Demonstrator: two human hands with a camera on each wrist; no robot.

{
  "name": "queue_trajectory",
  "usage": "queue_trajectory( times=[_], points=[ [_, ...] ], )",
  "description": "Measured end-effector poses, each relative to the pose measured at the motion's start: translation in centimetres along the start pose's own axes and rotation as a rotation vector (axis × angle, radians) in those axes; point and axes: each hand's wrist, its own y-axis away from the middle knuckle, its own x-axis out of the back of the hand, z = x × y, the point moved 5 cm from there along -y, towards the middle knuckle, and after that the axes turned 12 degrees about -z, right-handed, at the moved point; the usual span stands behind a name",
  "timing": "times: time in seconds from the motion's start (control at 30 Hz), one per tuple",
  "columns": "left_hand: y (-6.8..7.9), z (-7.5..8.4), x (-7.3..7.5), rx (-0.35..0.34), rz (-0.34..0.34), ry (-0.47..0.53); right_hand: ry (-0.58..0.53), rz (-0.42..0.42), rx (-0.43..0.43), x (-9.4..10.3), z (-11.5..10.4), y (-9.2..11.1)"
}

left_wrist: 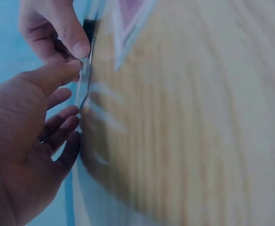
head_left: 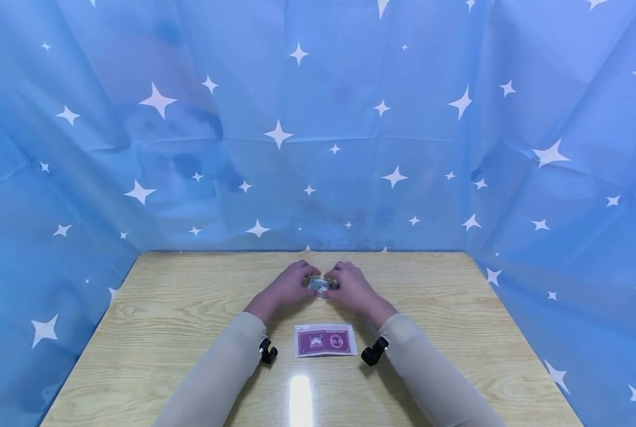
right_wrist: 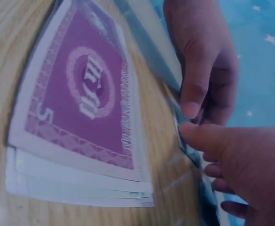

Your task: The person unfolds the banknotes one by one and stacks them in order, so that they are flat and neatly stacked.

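Observation:
Both hands meet over a small flat blue-grey piece (head_left: 320, 286) near the far middle of the table; fingers cover much of it, so its kind is unclear. My left hand (head_left: 290, 286) holds its left side and my right hand (head_left: 351, 287) its right. In the left wrist view it shows edge-on as a thin glossy strip (left_wrist: 85, 77), with both thumbs at it. Closer to me lies a pile of paper notes, a purple one (head_left: 326, 341) on top. The right wrist view shows this purple note (right_wrist: 88, 89) marked 5, with paler sheets (right_wrist: 81, 188) beneath.
The wooden table (head_left: 190, 332) ends at a blue curtain (head_left: 318, 148) with white stars, which hangs behind and at both sides. A bright light reflection lies on the tabletop near me. Black wrist cameras (head_left: 374, 352) sit on the sleeves, on either side of the notes.

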Motion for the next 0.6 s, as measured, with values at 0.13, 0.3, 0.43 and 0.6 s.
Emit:
queue_trajectory(
  times=[0.13,0.3,0.43,0.6],
  points=[
    [-0.08,-0.14,-0.29,0.021,-0.003,-0.006,-0.007,-0.011,-0.001,-0.28,-0.13,-0.04],
    [-0.07,-0.53,-0.43,0.03,0.009,0.038,-0.033,-0.022,-0.01,-0.44,-0.22,-0.05],
    [-0.15,-0.83,-0.63,0.033,0.013,0.062,-0.063,-0.018,-0.014,-0.56,-0.15,0.0],
    [-0.3,-1.0,-0.74,0.029,0.024,0.08,-0.105,-0.004,0.014,-0.57,-0.13,-0.03]
  ],
)
